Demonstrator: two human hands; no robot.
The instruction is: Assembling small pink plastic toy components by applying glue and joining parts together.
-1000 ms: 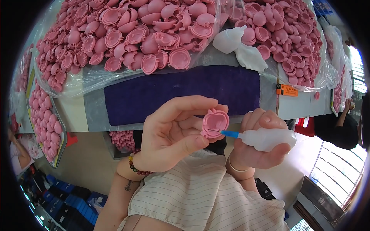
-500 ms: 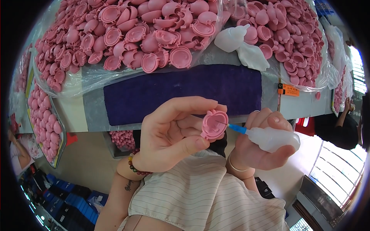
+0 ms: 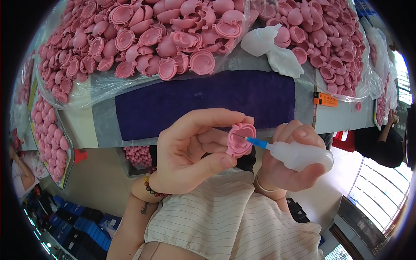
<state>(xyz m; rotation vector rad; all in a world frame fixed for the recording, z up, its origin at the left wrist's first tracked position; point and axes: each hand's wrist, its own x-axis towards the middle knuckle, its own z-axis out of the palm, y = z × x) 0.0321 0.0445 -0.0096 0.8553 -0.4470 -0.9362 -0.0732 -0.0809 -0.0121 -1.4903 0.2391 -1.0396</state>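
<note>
Between thumb and fingertips, my left hand (image 3: 190,149) holds a pink plastic half shell (image 3: 241,141), its hollow side turned to the right. My right hand (image 3: 299,158) is wrapped round a translucent white squeeze bottle (image 3: 301,156) lying nearly level. A blue needle tip (image 3: 257,143) on the bottle points left, and its thin needle reaches into the shell's hollow. Whether the needle touches the shell wall, I cannot tell. Both hands are raised in front of a dark purple cloth (image 3: 203,104) on the table.
Heaps of pink shells (image 3: 143,39) lie on plastic sheeting beyond the cloth, with another heap (image 3: 325,43) at right. Between them are a second white bottle (image 3: 260,40) and a white cloth (image 3: 284,62). A tray of pink pieces (image 3: 50,138) stands at left. Another person (image 3: 381,143) is at far right.
My right hand has moved the bottle slightly left, so the needle goes further across the shell's hollow. My left hand and the shell have stayed nearly still.
</note>
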